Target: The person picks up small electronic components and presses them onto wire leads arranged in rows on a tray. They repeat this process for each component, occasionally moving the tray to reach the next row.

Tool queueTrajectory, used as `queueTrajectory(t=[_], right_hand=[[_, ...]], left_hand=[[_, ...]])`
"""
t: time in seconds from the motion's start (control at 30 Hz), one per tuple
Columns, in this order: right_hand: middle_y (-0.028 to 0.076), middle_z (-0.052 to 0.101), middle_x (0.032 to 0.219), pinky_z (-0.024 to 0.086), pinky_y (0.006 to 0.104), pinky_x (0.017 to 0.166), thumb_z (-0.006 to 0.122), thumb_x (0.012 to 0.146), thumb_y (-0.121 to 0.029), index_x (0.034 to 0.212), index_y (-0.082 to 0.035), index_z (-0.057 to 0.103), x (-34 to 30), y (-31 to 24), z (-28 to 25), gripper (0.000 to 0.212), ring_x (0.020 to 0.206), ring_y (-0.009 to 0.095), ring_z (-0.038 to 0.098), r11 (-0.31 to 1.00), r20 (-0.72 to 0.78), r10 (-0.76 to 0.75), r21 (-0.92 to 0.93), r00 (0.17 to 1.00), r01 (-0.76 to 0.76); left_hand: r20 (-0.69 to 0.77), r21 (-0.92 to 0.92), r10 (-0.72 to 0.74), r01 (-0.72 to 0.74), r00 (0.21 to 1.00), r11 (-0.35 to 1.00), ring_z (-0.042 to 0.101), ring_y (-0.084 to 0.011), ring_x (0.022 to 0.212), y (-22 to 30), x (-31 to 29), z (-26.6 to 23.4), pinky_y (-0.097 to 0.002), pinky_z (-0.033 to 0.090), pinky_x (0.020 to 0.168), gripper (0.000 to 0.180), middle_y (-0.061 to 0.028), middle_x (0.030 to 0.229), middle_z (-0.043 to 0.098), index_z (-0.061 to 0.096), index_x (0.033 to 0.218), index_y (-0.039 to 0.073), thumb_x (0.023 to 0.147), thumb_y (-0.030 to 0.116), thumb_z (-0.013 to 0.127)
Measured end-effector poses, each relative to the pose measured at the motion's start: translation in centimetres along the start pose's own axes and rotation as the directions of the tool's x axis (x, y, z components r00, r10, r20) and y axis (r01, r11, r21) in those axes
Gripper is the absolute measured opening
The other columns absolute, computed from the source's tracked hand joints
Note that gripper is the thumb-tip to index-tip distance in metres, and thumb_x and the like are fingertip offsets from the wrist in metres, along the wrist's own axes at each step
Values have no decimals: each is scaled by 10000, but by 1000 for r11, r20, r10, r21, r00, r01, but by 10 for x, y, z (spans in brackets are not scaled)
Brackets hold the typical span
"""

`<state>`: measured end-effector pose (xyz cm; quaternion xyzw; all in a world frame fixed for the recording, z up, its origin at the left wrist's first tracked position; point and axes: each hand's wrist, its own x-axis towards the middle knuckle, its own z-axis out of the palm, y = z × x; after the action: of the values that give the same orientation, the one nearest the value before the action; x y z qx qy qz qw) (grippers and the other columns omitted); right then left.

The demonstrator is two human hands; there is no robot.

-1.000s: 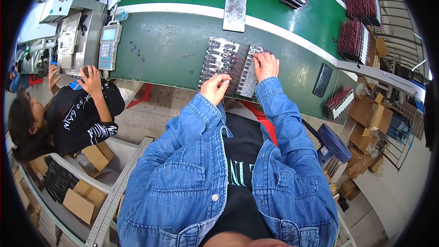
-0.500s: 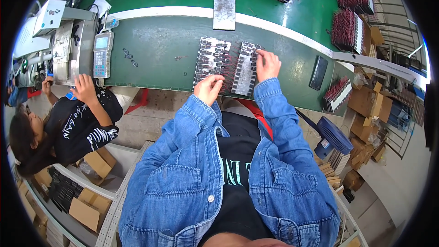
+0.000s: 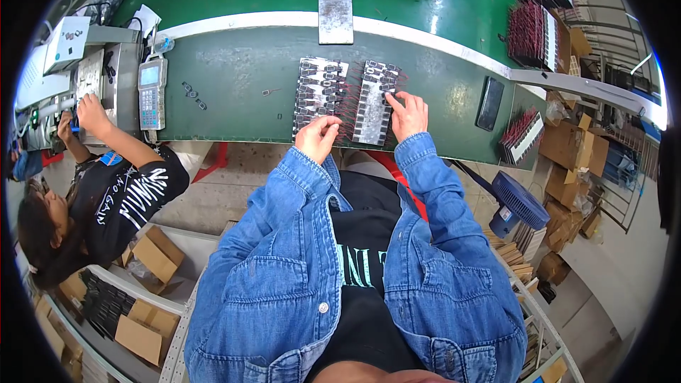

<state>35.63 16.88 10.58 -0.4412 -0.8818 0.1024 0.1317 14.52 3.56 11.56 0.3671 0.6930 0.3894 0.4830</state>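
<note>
Two metal plates lie side by side on the green bench. The left plate (image 3: pixel 328 76) carries rows of small black parts with thin red wires. The right plate (image 3: pixel 371 111) has such parts at its top end and along its sides, with bare grey metal in the middle. My left hand (image 3: pixel 316 140) is closed, thumb and forefinger together, at the near right corner of the left plate. What it pinches is too small to make out. At the right plate's right edge, my right hand (image 3: pixel 409 115) has its thumb and forefinger closed on a small black part (image 3: pixel 389 93).
A bare metal plate (image 3: pixel 335 10) lies farther back. Loose black parts (image 3: pixel 193 96) and a grey keypad device (image 3: pixel 150 92) are to the left, a phone (image 3: pixel 490 103) to the right. Loaded plates (image 3: pixel 532 35) stand at the far right. A co-worker (image 3: pixel 106 191) works at the left.
My right hand has moved down the right plate's right edge, from near its top. More black parts now show at that plate's top end. The co-worker's hand has shifted left.
</note>
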Motion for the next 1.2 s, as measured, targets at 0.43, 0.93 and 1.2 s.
queueTrajectory(t=[0.43,0.93,1.2], right_hand=[[28,576,1110,386,410,934,610,679,-12,1081,-140,656,13,4,2,424,1044,250,508,994,9,-91,-53,996,91],[8,596,1071,393,403,918,592,695,9,1081,-131,655,-7,5,-1,415,986,250,524,994,7,-105,20,994,105],[14,594,1075,392,403,920,599,693,-1,1092,-135,652,-7,-1,0,424,994,251,522,997,-28,-65,29,997,66]], left_hand=[[-47,-76,-18,15,999,997,646,-126,724,-6,-1,-1,-265,508,660,167,-73,844,677,650,1011,49,879,130,587],[-23,-58,-35,34,999,998,652,-136,737,-6,0,-4,-270,514,682,178,-77,860,685,651,1019,52,884,146,581],[11,-46,-24,24,1000,999,652,-141,741,-5,2,-6,-273,513,679,187,-83,859,683,646,1028,52,884,150,578]])
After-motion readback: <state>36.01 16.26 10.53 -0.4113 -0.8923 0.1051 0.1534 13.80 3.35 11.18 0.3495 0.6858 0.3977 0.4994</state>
